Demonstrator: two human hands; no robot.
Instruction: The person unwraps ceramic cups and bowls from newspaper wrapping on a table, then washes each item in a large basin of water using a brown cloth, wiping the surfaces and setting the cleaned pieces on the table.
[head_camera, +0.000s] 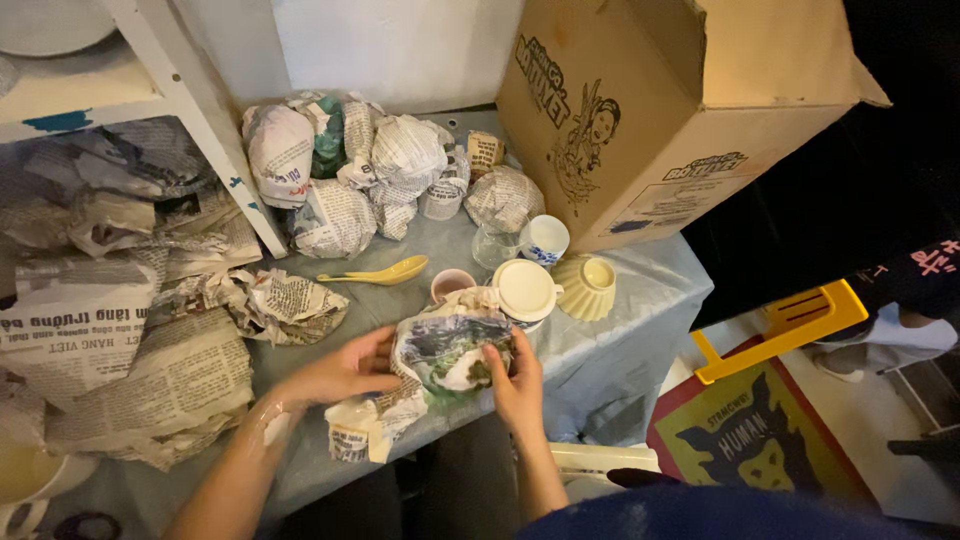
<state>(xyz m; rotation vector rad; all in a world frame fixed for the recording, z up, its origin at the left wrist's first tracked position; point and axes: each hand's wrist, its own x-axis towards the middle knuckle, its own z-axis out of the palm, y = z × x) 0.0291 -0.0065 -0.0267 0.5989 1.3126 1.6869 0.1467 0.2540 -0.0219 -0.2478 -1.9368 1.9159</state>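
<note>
Both my hands hold a round bundle wrapped in newspaper (447, 352) just above the near edge of the table. My left hand (345, 367) cups its left side with the fingers spread. On the bundle's right side, my right hand (518, 383) grips it, thumb on the paper. A loose tail of newspaper (362, 428) hangs down from it. What is inside the paper is hidden.
On the grey-covered table (620, 330) stand a pink cup (450, 284), a white lid (525, 290), an upturned cream bowl (586, 286), a blue-patterned cup (546, 240), a yellow spoon (385, 272) and several wrapped bundles (340, 160). A cardboard box (660, 110) sits right; crumpled newspapers (110, 330) lie left under a white shelf (210, 130).
</note>
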